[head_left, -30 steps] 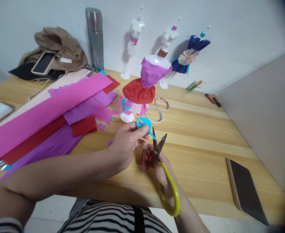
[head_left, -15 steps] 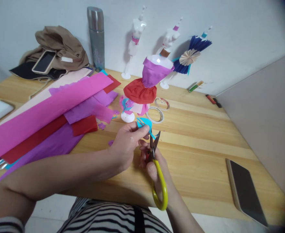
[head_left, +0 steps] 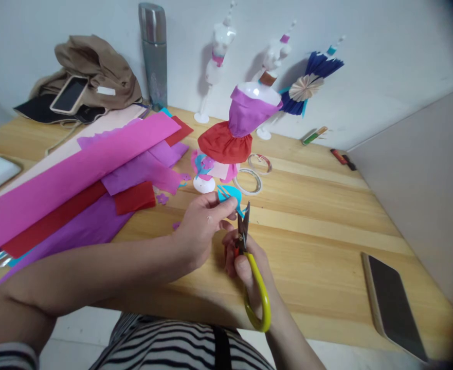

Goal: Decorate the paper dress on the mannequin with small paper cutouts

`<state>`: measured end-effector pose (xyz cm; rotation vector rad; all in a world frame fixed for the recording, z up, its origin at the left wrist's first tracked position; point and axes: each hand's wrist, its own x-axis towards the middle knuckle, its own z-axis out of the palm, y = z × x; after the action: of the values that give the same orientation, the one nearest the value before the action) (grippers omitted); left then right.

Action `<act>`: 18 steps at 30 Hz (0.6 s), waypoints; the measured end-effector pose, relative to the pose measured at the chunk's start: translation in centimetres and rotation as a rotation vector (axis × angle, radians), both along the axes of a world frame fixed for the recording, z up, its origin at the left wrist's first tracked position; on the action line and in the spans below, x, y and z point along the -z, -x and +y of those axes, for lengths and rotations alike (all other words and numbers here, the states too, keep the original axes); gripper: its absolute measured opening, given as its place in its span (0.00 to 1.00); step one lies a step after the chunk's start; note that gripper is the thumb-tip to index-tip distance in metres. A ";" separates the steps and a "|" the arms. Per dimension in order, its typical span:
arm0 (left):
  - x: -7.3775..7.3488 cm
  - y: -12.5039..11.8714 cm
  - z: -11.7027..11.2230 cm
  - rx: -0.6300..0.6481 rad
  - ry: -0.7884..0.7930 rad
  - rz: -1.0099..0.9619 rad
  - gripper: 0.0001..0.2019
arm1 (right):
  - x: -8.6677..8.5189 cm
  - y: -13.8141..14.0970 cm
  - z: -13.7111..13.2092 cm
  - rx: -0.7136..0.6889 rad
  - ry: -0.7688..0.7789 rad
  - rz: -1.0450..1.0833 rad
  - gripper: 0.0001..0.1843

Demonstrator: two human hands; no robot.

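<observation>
A pale wooden surface (head_left: pixel 319 216) runs along a white wall. Pink, red and purple tissue sheets (head_left: pixel 75 174) are spread over its left half, and a steel flask (head_left: pixel 155 56) stands at the back. A dress form (head_left: pixel 232 139) wearing a purple top and red skirt stands near the middle, with two tape rings (head_left: pixel 247 181) just beside its base. A phone (head_left: pixel 396 303) lies face up, well apart to the right.

Close to the near edge, the left hand (head_left: pixel 201 231) pinches a small blue paper shape (head_left: pixel 229 194) between thumb and fingertips, its grip closed on the lower part and held just above the wood. The right hand (head_left: pixel 249 267) has its grip wrapped around the yellow-handled scissors (head_left: pixel 249 257). The blades point up and are almost closed, their tips touching the right edge of the blue piece.

The paper looks thin and floppy, so short snips made near the pivot would likely cut cleaner than full closes at the tips. Turning the shape into the blades with the left hand, rather than swinging the scissors, should suit the curves. A pinch close to the cut line, with fingertips clear of the blades, would steady it.
</observation>
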<state>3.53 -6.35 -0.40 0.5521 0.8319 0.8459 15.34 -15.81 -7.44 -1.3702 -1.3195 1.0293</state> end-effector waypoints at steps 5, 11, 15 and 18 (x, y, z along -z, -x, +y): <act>0.2 0.1 0.0 0.007 -0.005 -0.001 0.08 | 0.1 0.1 0.1 0.001 -0.017 0.002 0.26; 0.5 0.2 0.1 0.015 -0.012 -0.029 0.07 | 0.0 0.3 -0.1 0.006 0.007 0.042 0.24; 0.6 0.2 0.2 0.010 0.005 -0.048 0.08 | -0.5 0.9 0.0 0.021 0.093 0.125 0.24; 0.6 0.2 0.2 0.015 0.020 -0.066 0.09 | -0.9 1.3 0.0 0.040 0.135 0.151 0.25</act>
<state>3.32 -6.15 -0.97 0.5099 0.7744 0.8367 14.06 -15.83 -6.55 -1.3838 -1.1251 1.1885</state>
